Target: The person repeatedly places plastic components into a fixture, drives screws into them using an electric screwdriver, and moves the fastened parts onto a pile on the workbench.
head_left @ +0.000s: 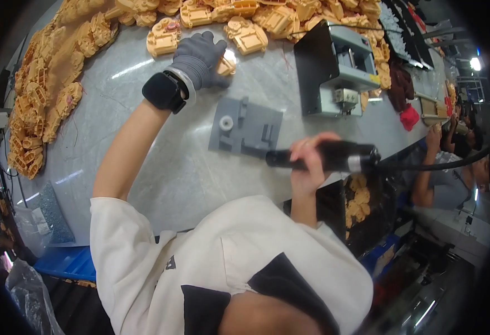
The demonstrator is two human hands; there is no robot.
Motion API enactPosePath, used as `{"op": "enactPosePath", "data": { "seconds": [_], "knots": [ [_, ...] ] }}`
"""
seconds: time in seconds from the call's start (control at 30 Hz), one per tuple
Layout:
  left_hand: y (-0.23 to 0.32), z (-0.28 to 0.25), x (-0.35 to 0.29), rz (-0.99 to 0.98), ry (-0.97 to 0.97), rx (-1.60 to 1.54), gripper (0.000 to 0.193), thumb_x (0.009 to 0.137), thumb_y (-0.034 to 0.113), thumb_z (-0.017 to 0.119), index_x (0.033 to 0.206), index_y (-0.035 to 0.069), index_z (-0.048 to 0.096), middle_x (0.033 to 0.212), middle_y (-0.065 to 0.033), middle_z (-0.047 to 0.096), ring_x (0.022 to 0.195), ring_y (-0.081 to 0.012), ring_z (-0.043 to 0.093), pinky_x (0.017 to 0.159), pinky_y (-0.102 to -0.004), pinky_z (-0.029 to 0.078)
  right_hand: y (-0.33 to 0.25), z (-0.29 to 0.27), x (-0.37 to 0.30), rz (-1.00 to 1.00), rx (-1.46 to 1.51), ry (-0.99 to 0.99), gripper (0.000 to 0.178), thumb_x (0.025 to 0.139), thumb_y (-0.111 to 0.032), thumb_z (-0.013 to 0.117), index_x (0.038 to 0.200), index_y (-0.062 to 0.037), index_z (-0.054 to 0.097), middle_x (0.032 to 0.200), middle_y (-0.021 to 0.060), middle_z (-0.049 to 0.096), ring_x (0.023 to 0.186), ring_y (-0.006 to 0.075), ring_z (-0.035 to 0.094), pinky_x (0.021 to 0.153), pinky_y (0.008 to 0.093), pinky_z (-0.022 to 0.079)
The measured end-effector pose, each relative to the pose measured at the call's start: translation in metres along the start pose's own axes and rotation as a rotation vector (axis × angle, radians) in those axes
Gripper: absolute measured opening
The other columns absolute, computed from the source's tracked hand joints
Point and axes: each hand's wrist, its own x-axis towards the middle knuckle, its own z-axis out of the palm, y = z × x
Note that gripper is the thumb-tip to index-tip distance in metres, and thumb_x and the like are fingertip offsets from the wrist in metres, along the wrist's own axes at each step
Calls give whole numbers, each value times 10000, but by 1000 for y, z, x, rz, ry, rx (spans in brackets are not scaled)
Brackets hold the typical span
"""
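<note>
My left hand (pixel 199 60), in a grey glove, reaches to the far side of the table. Its fingers and thumb curve round a small yellow-orange plastic housing (pixel 226 66), mostly covered by the hand. Two similar housings lie close by, one left of the glove (pixel 163 38) and one right of it (pixel 246 36). My bare right hand (pixel 311 159) is wrapped round a black corded power screwdriver (pixel 334 156), held sideways with its cable running off right. Between the hands a grey fixture plate (pixel 245 127) with raised blocks and a white round piece (pixel 226 123) lies flat on the table.
Heaps of yellow-orange housings line the far edge (pixel 278 19) and left side (pixel 38 111) of the grey table (pixel 161 162). A metal bench device (pixel 343 70) stands far right. Below the right edge, a dark bin (pixel 370 206) holds more yellow-orange pieces. Other people sit at right.
</note>
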Motion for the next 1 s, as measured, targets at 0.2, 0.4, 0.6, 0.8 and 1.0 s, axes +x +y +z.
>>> {"op": "enactPosePath", "data": {
  "seconds": [0.2,0.4,0.6,0.8,1.0],
  "knots": [
    [-1,57,-79,-173,425,-315,793,638,636,634,1126,18,550,1097,-239,504,1065,-385,471,876,-455,418,1,3,14,-37,-77,-87,364,720,35,577,1045,-23,426,664,58,509,538,141,503,569,280,443],
    [-10,83,-130,-65,367,-547,810,625,400,754,1265,45,408,1249,-205,432,1151,-362,424,972,-457,351,0,4,8,3,-131,20,340,721,34,585,1025,-13,440,651,57,515,531,137,507,567,278,446],
    [-3,71,-154,-266,388,-1217,697,662,191,734,1253,23,405,1176,-153,505,1122,-258,486,926,-390,427,-2,3,11,-13,-146,45,333,717,36,587,1016,-14,449,646,59,516,527,143,505,566,282,444],
    [53,31,-156,19,526,-965,721,643,235,743,1268,77,419,1143,-141,497,1054,-264,499,891,-398,431,-4,-12,20,-10,-105,74,330,716,19,582,1018,-6,451,651,71,503,533,165,494,573,313,443],
    [68,48,-135,20,445,-622,750,603,303,778,1258,139,451,1221,-143,455,1098,-316,461,923,-403,397,-8,-20,22,-22,-149,61,339,707,24,578,1018,-8,450,651,66,500,516,165,486,551,304,435]
  ]
}}
